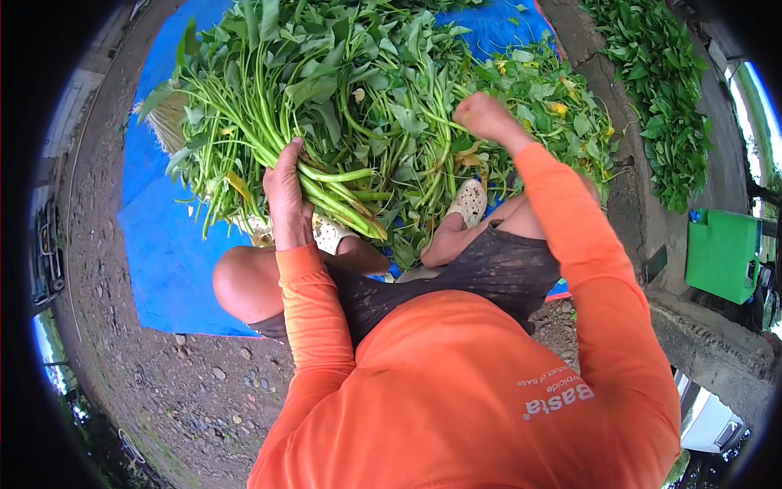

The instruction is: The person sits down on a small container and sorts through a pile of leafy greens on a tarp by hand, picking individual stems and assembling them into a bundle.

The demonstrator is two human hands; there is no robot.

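Observation:
My left hand (287,186) is wrapped round a thick bunch of water spinach (259,134). The cut stem ends stick out toward the lower right, and the leaves fan away to the upper left. My right hand (487,120) is closed like a fist above the leafy heap (407,57), with a green stem running into its fingers. Loose stems lie between my two hands. Yellowed leaves (558,107) are scattered beyond the right hand.
A blue tarp (167,273) lies under the greens. My speckled shoes (470,202) rest among the stems. A bundle of pale thin strands (167,122) is at the left. More dark leafy greens (664,98) and a green container (721,254) stand at the right.

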